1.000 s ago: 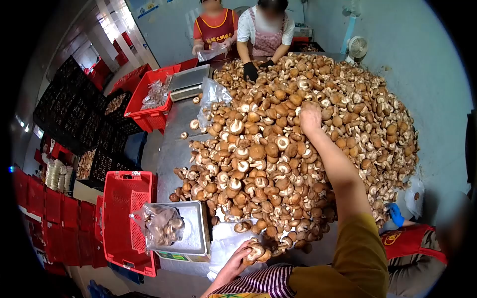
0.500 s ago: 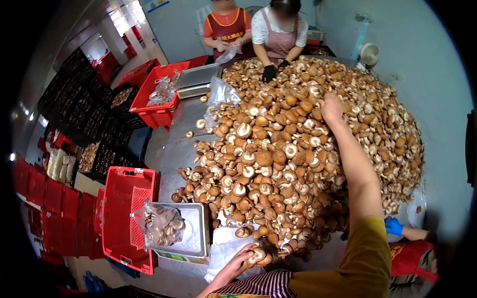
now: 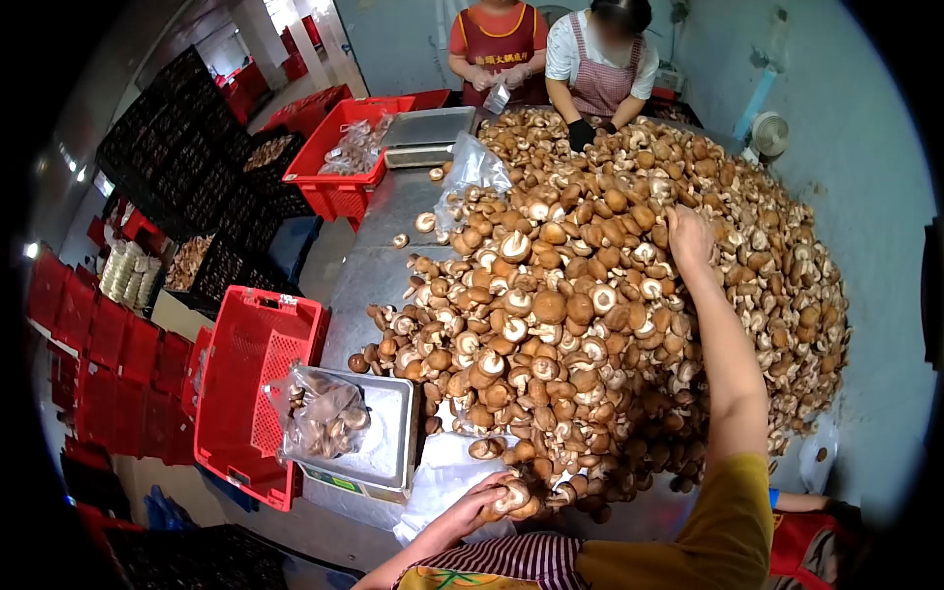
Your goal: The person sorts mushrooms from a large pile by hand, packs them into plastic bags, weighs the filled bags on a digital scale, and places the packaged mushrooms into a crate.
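Note:
A large heap of brown shiitake mushrooms (image 3: 551, 308) covers the metal table. My left hand (image 3: 480, 503) is closed around a few mushrooms (image 3: 514, 498) at the near edge of the heap, above a white plastic sheet (image 3: 447, 482). My right hand (image 3: 691, 239) reaches far across onto the heap, its fingers curled down among the mushrooms; what lies under the fingertips is hidden. To the left of my left hand, a clear bag of mushrooms (image 3: 327, 413) rests on a scale (image 3: 385, 433).
A red crate (image 3: 228, 393) stands left of the scale. Farther back are another scale (image 3: 430, 126), a crumpled clear bag (image 3: 479, 165) and a red crate of bagged goods (image 3: 339, 192). Two people work across the table; another person's arm (image 3: 801, 501) shows at right.
The view has shifted, so most things appear farther right. My right hand has drawn slightly nearer over the heap. My left hand still holds mushrooms. The blue-gloved hand at right has mostly left view.

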A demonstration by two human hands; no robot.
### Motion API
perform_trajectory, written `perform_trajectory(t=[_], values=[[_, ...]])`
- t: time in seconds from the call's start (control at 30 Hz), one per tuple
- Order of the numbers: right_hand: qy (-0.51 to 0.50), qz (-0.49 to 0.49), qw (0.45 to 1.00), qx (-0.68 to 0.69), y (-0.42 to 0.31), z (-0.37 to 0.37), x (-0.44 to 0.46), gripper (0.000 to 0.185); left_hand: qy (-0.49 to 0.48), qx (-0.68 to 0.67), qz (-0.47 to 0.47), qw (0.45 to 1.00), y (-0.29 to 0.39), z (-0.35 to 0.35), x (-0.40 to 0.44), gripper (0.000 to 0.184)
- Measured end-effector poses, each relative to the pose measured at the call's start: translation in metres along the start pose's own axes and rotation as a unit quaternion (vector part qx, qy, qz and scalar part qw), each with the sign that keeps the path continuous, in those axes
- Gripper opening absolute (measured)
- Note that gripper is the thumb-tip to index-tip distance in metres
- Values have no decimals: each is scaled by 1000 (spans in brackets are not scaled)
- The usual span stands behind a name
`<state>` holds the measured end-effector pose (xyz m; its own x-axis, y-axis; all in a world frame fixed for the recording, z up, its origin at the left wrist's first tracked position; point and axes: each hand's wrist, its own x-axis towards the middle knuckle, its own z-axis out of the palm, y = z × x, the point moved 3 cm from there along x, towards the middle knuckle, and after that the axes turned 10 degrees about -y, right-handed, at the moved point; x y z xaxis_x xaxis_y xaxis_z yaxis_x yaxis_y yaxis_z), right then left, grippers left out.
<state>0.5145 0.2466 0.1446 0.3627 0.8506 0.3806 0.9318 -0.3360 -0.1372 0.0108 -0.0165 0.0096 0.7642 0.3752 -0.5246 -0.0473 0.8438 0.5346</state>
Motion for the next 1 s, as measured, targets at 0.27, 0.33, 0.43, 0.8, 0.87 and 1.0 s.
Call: perform_trajectory(t=[0.27,0.33,0.43,0.8,0.87,1.0], values=[[-114,-194,974,26,-152,28,23,22,-26,22,22,999,5,-4,3,47],[-132,-226,962,-82,-161,44,23,26,-2,-69,25,997,6,-7,1,54],[-151,-225,944,-190,-164,67,22,24,18,-85,30,996,4,-15,-6,59],[-100,-156,982,-44,-141,32,4,25,-9,-125,43,991,-17,-40,-9,56],[-44,-147,988,-18,-133,41,20,23,-9,-122,39,992,-19,-42,-6,55],[-30,-93,995,1,-135,22,62,22,-1,-20,63,998,3,-23,-14,50]])
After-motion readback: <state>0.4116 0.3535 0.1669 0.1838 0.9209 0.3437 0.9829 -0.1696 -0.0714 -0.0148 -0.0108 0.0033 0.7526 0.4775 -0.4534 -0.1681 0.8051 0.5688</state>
